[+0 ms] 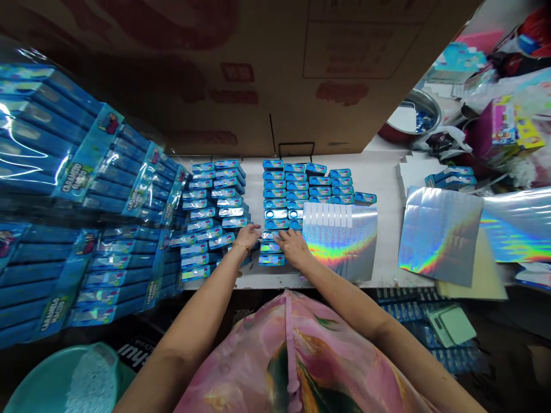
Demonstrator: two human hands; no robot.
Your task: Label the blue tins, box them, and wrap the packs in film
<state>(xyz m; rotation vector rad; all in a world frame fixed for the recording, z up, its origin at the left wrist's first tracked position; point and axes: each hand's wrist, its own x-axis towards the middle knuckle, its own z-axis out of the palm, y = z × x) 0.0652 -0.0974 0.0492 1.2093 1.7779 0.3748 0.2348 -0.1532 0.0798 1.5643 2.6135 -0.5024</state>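
My left hand (248, 236) is at the left end of a small blue box (270, 235), fingers stretched toward it and apart from any grip I can see. At the box's right end is my right hand (294, 248), fingers bent down and close together; what they pinch, if anything, is hidden. More blue boxes (274, 194) stand in columns just beyond. Right beside my right hand lies a shiny silver sheet (340, 246) with rainbow glare and several pale strips along its upper part. Another group of blue boxes (200, 223) stands left of my left hand.
Film-wrapped blue packs (77, 172) are piled high at the left. A large cardboard carton (258, 74) blocks the far side. More silver sheets (441, 235) lie rightward on the white table (387, 229), near a metal bowl (424, 103). A teal basin (51, 384) is lower left.
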